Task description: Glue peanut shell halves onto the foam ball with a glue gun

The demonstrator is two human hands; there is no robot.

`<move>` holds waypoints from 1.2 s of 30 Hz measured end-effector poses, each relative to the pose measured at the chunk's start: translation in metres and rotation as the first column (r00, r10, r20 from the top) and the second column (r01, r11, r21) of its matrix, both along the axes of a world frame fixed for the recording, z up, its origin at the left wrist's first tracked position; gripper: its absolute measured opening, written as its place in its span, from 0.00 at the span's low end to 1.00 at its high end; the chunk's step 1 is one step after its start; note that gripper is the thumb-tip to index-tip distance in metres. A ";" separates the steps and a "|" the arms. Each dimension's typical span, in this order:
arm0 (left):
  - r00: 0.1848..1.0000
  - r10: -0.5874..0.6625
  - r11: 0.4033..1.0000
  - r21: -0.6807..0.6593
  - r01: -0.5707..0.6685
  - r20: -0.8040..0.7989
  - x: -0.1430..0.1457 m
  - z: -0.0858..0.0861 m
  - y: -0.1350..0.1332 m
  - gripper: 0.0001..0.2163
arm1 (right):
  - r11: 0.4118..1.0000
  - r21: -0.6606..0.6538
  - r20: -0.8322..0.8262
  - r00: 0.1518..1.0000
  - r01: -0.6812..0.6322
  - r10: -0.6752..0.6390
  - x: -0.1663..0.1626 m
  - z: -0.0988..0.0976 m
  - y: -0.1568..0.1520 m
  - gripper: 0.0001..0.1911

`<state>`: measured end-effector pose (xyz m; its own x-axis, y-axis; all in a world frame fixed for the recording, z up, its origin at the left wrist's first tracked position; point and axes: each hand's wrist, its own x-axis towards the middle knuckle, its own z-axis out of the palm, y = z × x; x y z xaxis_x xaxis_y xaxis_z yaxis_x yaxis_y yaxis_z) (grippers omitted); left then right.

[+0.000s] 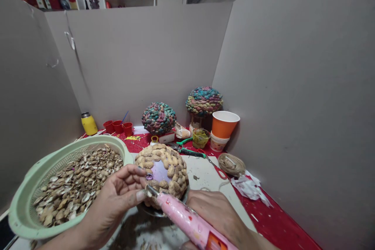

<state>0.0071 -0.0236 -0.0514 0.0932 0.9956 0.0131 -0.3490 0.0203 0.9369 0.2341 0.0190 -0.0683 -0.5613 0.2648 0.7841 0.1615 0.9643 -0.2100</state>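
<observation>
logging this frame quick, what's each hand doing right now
left hand: fingers pinched at the bare purple patch of the peanut-shell dome; what it holds cannot be told
right hand: closed around the pink glue gun

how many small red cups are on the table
3: the small red cups stand in a row at the back left, first, second, third, right of the yellow jar; more may be hidden.

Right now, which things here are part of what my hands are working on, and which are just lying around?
In use: left hand, right hand, pink glue gun, peanut-shell dome, green colander of shells.

Lying about: orange cups, twine ball, yellow jar, painted domes.
</observation>
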 end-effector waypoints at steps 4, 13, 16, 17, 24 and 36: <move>1.000 -0.015 1.000 -0.008 0.016 0.023 0.000 0.002 0.000 0.13 | 0.999 0.044 -0.012 1.000 0.027 -0.027 -0.001 -0.001 0.001 0.23; 0.998 -0.009 0.999 -0.031 0.011 0.059 0.002 0.004 0.001 0.14 | 0.988 0.117 0.033 0.994 0.096 -0.101 0.000 -0.002 0.000 0.28; 0.997 -0.007 1.000 -0.028 0.009 0.071 0.002 0.004 0.002 0.14 | 0.986 0.132 0.035 0.993 0.105 -0.110 0.000 0.000 0.000 0.28; 0.997 -0.010 1.000 -0.026 0.012 0.076 0.002 0.005 0.001 0.13 | 0.986 0.131 0.038 0.993 0.105 -0.110 0.000 0.000 -0.001 0.28; 0.996 -0.019 1.000 -0.017 0.020 0.082 0.002 0.005 -0.001 0.13 | 0.992 0.092 0.042 0.995 0.085 -0.090 0.001 -0.001 -0.002 0.30; 0.998 0.032 0.999 -0.023 -0.030 0.057 0.000 0.006 0.001 0.14 | 0.991 0.101 0.071 0.992 0.093 -0.100 0.000 0.004 -0.004 0.30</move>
